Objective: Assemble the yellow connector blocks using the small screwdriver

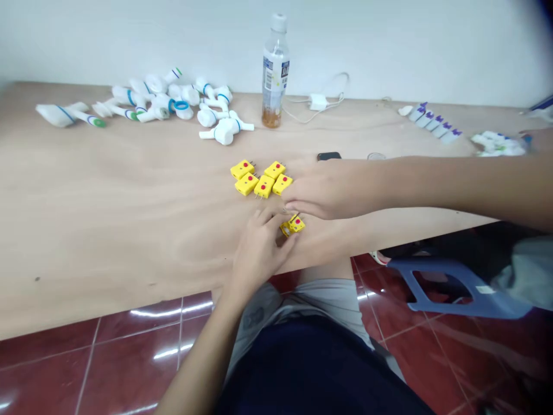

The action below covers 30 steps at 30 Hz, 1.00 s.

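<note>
My left hand is closed with thumb and fingers around a small yellow plug that has a red dot, near the table's front edge. My right hand reaches in from the right with fingers bent, just above that plug. Its fingertips are pressed together; whatever they pinch is too small and hidden to make out. Beyond the hands lies a group of several yellow plugs with red dots and thin metal pins. The right fingers partly cover the nearest of these.
White fittings with blue rings are heaped at the back left. A drink bottle stands beside a white adapter with a cable. A dark flat object, purple-topped pieces and white parts lie rightward. Below is a blue stool.
</note>
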### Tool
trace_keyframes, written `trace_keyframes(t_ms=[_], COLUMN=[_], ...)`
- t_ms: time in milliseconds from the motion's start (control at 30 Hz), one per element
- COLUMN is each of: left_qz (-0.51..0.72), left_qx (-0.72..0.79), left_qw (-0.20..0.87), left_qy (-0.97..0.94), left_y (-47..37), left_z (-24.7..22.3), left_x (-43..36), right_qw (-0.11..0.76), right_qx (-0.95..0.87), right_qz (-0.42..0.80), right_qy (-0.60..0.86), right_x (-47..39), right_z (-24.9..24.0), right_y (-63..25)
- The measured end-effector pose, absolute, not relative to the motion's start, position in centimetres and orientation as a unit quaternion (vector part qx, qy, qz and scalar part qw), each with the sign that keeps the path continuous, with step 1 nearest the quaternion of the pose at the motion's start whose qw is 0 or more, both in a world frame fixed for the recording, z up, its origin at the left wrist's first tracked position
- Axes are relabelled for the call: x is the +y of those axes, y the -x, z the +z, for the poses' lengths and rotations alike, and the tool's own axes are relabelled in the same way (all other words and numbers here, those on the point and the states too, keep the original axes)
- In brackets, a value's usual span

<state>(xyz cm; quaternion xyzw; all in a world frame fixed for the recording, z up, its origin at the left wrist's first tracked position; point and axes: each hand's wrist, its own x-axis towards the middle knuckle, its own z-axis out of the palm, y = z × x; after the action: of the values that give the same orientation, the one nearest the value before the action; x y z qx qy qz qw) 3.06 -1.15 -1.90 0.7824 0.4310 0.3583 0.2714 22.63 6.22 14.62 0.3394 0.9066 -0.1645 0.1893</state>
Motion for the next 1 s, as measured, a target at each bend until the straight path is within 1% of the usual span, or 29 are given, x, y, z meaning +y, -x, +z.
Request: trace_keyframes(t_ms=[67,133,233,333,400,467,633,833,1000], left_qz=[0.345,0.338,0.356,0.370,0.361,0.350,0.362,0.369,0.372], left_qx=[0.438,0.440,0.428,0.420,0.424,0.429,0.425,0.422,0.425], left_qw=[0.276,0.279,0.279,0.280,0.277,0.276,0.283,0.278,0.270], left_qy=[-0.783,-0.784,-0.783,-0.780,-0.783,-0.785,-0.780,-0.780,-0.780], left_y=[-3.1,-3.1,-3.1,-3.1,-3.1,-3.0,-3.1,-3.1,-3.0], left_z=[-1.6,-1.5,-1.7,-2.1,-2.1,-1.9,-1.7,-2.1,-2.2], left_x=[-1.2,-1.3,-1.2,-1.1,-1.1,-1.1,-1.2,-1.2,-1.2], right_qw=[0.196,0.182,0.167,0.160,0.150,0.154,0.168,0.162,0.148], right_qx=[0.897,0.891,0.891,0.900,0.903,0.895,0.882,0.886,0.882], right_qz=[-0.159,-0.182,-0.210,-0.176,-0.141,-0.133,-0.230,-0.226,-0.246], right_qy=[-0.363,-0.374,-0.367,-0.365,-0.378,-0.397,-0.376,-0.370,-0.374], right_x=[6.1,6.0,6.2,6.3,6.1,5.8,5.9,6.1,6.1], right_z=[14.5,14.6,14.8,14.6,14.5,14.7,15.8,15.6,15.3], right_y=[-22.3,-22.2,-22.1,-21.9,-21.9,-22.0,-22.7,-23.6,-23.9])
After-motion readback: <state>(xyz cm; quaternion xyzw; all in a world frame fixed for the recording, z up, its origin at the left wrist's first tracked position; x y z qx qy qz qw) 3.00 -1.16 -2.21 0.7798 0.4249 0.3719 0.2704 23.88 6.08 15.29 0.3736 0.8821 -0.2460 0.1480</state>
